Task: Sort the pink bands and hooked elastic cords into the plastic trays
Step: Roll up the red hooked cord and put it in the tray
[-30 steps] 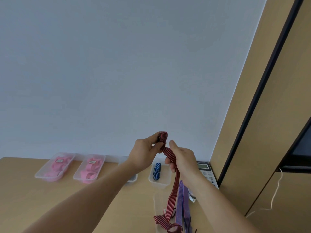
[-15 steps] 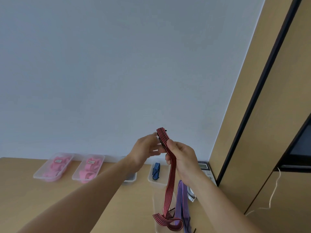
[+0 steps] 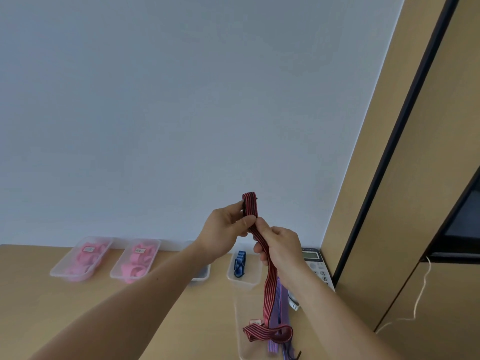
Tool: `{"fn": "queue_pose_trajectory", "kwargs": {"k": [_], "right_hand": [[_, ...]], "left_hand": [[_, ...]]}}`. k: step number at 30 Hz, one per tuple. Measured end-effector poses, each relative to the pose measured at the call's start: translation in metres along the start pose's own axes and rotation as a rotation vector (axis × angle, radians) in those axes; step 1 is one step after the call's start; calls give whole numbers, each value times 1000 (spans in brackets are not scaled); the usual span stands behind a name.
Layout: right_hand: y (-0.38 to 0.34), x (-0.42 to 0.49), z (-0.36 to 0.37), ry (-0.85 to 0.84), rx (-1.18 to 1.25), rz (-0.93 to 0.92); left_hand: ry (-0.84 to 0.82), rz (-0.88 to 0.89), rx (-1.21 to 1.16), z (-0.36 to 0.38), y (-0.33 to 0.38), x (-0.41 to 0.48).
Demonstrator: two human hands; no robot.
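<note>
Head view, nearest tray (image 3: 240,331): holds the looped tail of the red striped cord (image 3: 268,284) against a purple cord (image 3: 280,305); likely to drag the purple one out if lifted while tangled.
Cord run: hangs from the hands into that tray; a hook, if there is one on the tail, could catch the rim.
Right hand (image 3: 281,246): curled round the cord below its fold; a slack grip would let the elastic slip.
Left hand (image 3: 223,229): pinches the folded top end; could spring free under stretch.
Blue cord (image 3: 239,262): lies in a farther tray (image 3: 255,281), apart.
Pink bands (image 3: 135,261): fill two trays far left, well apart.
</note>
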State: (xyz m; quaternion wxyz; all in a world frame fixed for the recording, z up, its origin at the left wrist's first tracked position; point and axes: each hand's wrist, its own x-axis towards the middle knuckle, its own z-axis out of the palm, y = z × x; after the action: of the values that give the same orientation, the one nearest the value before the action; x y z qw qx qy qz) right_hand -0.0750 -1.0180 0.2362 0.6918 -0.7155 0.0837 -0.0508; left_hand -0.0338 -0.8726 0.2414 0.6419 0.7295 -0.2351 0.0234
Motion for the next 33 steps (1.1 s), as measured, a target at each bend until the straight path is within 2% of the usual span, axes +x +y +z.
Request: {"fn": "queue_pose_trajectory", "kwargs": {"k": [4, 8, 10, 17, 20, 22, 25, 26, 27, 29, 33], "right_hand": [[-7, 2, -2, -46, 53, 11], [-7, 2, -2, -120, 127, 23], [-5, 1, -1, -141, 145, 7], [2, 2, -1, -205, 167, -28], [3, 1, 2, -193, 202, -22], [3, 1, 1, -168, 225, -41], [2, 3, 0, -150, 243, -106], [2, 4, 0, -143, 222, -119], [2, 5, 1, -137, 198, -128], [2, 6, 4, -138, 170, -142], [-1, 6, 8, -89, 113, -119]], "left_hand": [[23, 116, 213, 0, -6, -4], [15, 366, 507, -3, -10, -7], [6, 437, 632, -8, -12, -6], [-16, 479, 816, -15, -19, -5], [-23, 412, 902, -15, -21, -2], [-34, 294, 655, -13, -17, -3], [-28, -99, -13, -9, -6, -4], [-45, -205, -164, -9, -3, -3], [-86, -259, -223, -10, -1, -2], [-141, -247, -238, -8, 3, -3], [-34, -173, -321, -7, 7, 1]]}}
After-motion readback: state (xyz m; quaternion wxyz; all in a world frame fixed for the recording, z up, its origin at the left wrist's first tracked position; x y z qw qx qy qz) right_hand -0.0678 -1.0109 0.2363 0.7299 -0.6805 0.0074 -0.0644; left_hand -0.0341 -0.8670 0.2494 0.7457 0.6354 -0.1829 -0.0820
